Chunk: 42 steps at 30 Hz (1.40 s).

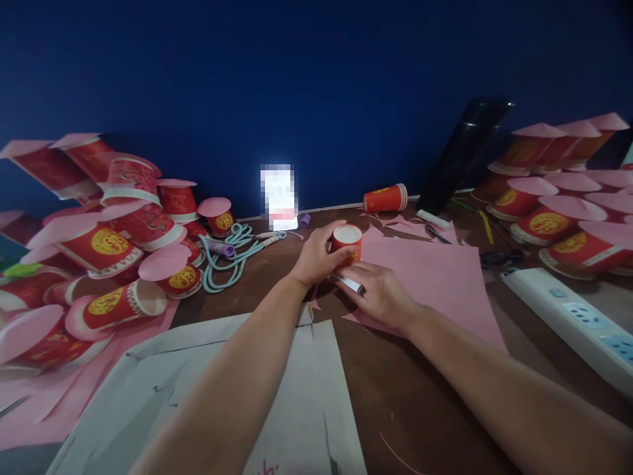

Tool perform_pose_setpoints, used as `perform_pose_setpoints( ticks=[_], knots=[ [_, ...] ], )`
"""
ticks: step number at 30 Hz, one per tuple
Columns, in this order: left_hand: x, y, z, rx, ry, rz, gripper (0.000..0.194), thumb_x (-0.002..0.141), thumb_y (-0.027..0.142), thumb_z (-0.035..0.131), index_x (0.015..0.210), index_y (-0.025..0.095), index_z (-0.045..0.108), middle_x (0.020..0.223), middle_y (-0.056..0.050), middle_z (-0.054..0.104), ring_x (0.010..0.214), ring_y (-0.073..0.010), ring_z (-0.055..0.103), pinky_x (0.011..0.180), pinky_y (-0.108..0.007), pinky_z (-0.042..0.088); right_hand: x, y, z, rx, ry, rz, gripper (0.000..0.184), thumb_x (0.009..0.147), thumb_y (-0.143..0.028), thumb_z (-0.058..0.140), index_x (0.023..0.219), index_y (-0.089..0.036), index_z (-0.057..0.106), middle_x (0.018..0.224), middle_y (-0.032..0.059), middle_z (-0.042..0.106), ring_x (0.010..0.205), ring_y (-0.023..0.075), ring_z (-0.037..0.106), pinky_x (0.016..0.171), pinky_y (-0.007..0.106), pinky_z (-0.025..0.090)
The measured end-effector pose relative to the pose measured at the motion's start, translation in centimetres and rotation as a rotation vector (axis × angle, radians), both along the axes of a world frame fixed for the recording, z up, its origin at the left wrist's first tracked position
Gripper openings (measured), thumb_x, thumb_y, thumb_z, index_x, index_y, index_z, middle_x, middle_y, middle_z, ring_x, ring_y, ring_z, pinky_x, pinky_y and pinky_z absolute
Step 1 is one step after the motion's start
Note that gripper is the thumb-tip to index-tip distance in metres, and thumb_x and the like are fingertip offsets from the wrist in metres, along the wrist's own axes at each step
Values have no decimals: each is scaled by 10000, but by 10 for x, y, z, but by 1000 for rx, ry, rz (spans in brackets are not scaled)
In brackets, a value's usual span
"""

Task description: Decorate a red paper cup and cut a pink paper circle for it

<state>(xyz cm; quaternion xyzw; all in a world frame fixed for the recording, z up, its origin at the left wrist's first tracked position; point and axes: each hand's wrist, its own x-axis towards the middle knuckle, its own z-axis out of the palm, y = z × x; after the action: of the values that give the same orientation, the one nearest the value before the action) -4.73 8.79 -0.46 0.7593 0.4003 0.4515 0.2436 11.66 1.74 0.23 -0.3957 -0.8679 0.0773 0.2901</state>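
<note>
My left hand (316, 254) is closed around a small red paper cup (354, 248) with a gold print, its round white end facing up. Just below the cup, my right hand (383, 293) is closed on a white marker pen (350, 284) with a dark end, and its fingertips come close to the cup's lower side. The pen's other end is hidden under the fingers. A pink paper sheet (445, 277) lies partly beneath my right hand, with pink paper scraps (403, 226) behind it.
Red cups with pink paper discs are heaped on the left (99, 247) and stacked on the right (548, 218). A lit phone (279, 198), a light-blue cable (217, 280), nested cups (386, 198), a black bottle (459, 152), a power strip (568, 316) and a large white paper (198, 376) surround my hands.
</note>
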Motion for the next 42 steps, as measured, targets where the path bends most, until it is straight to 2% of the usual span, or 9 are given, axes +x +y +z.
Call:
perform_pose_setpoints(
  ticks=[12, 20, 25, 30, 36, 42],
  knots=[
    [0, -1, 4, -24, -2, -9, 597, 747, 491, 672, 1256, 209, 540, 1279, -113, 597, 1157, -272, 555, 1005, -459, 425, 15, -5, 9, -137, 55, -72, 187, 890, -278, 546, 1026, -258, 674, 972, 22, 711, 837, 177, 660, 744, 291, 497],
    [0, 0, -1, -27, -23, -16, 585, 751, 450, 679, 1266, 213, 536, 1303, -111, 582, 1184, -264, 545, 1012, -435, 422, 25, 1, 10, -329, 218, -167, 192, 851, -378, 588, 949, -270, 712, 946, 10, 726, 800, 173, 666, 712, 283, 513],
    [0, 0, -1, -30, -29, -26, 605, 751, 477, 673, 1270, 199, 533, 1305, -110, 582, 1190, -266, 540, 1033, -428, 404, 31, 6, 14, -416, 284, -191, 196, 820, -390, 619, 913, -262, 734, 895, 11, 747, 775, 180, 680, 710, 295, 523],
    [1, -1, 0, -32, -35, -16, 604, 748, 518, 661, 1256, 213, 543, 1297, -99, 589, 1173, -273, 550, 1039, -444, 397, 39, 12, 10, -467, 321, -252, 162, 797, -369, 647, 872, -254, 733, 865, 26, 747, 758, 202, 682, 674, 322, 536],
    [1, -1, 1, -42, -31, -16, 605, 744, 521, 664, 1257, 223, 543, 1302, -106, 584, 1181, -274, 546, 1018, -440, 416, 42, 17, 10, -565, 396, -317, 152, 782, -363, 653, 822, -236, 725, 605, 5, 672, 493, 149, 582, 477, 285, 475],
    [1, -2, 2, -45, -29, -14, 583, 751, 508, 660, 1249, 224, 549, 1287, -99, 596, 1160, -262, 556, 1011, -438, 421, 43, 22, 20, -612, 397, -438, 200, 760, -333, 652, 619, -192, 673, 560, 25, 641, 495, 142, 565, 492, 283, 462]
  ],
)
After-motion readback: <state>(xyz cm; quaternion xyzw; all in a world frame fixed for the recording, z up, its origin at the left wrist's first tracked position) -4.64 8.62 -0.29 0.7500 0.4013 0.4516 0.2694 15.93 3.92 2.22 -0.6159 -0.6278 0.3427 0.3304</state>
